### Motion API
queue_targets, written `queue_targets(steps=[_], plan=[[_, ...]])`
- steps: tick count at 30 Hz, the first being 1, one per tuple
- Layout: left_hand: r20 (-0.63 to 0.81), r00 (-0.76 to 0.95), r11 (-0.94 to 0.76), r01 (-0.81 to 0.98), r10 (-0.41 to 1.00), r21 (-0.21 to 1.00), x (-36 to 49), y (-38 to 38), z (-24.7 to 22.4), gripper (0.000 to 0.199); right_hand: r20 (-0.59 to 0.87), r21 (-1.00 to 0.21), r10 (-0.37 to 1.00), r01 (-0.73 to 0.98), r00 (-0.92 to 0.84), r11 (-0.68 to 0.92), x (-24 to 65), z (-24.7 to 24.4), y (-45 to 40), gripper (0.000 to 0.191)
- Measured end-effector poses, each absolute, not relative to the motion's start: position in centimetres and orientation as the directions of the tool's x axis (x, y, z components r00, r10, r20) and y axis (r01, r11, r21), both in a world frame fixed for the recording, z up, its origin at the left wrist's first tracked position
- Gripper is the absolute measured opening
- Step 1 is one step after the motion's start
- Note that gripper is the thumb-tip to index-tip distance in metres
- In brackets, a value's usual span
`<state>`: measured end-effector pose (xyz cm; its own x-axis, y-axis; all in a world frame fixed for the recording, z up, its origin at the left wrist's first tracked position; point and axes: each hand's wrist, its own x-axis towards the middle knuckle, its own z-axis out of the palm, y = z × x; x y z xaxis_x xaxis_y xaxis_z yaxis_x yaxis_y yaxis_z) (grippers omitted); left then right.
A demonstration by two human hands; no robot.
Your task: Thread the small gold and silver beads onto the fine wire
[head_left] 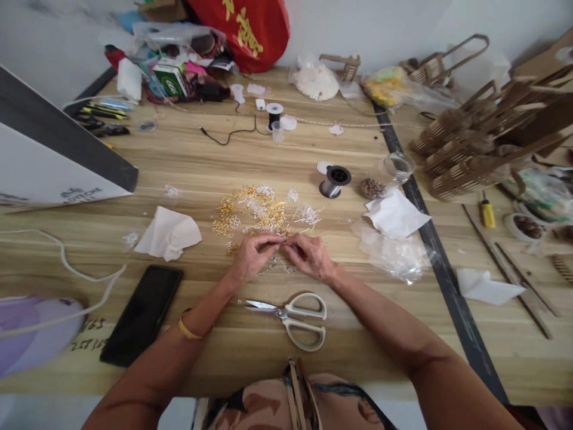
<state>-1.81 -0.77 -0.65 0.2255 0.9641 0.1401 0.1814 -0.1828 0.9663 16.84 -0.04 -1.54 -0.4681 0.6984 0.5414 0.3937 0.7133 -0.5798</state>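
Observation:
My left hand [256, 255] and my right hand [310, 255] meet fingertip to fingertip at the middle of the table. Both are pinched together, and whatever lies between the fingertips is too small to name. Just beyond them spreads a loose pile of small gold and silver pieces [268, 214], with thin pale sticks [308, 215] at its right. Beneath and between my hands lies a silvery chain-like strand [280, 267]. White-handled scissors [282, 312] rest nearer to me, blades slightly apart and pointing left.
A black phone [142, 315] and a crumpled white tissue [169, 233] lie left. Right of the pile are a wire spool [335, 181], a clear jar of beads [375, 187] and plastic bags [398, 255]. Woven baskets [465, 173] stand far right; a white box [58, 155] stands left.

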Motion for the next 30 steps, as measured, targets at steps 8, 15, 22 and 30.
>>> queue_targets(steps=[8,15,22,30], plan=[[0.134,0.218,-0.174,0.177,0.967,0.969,-1.84,-0.79,-0.92,0.016,0.539,-0.576,0.693,0.391,-0.479,0.718,16.92,-1.63,-0.03,0.004],[0.105,0.210,-0.139,0.154,0.972,0.978,-1.78,-0.84,-0.95,0.016,0.534,-0.571,0.694,0.401,-0.483,0.717,17.01,-1.75,-0.05,0.003],[0.096,0.205,-0.127,0.144,0.974,0.981,-1.73,-0.91,-0.80,0.016,0.526,-0.570,0.693,0.400,-0.493,0.718,17.03,-2.01,-0.04,0.004],[0.139,0.210,-0.179,0.182,0.968,0.967,-1.78,-0.92,-0.74,0.016,0.532,-0.564,0.689,0.401,-0.492,0.722,16.95,-1.85,-0.04,0.004]])
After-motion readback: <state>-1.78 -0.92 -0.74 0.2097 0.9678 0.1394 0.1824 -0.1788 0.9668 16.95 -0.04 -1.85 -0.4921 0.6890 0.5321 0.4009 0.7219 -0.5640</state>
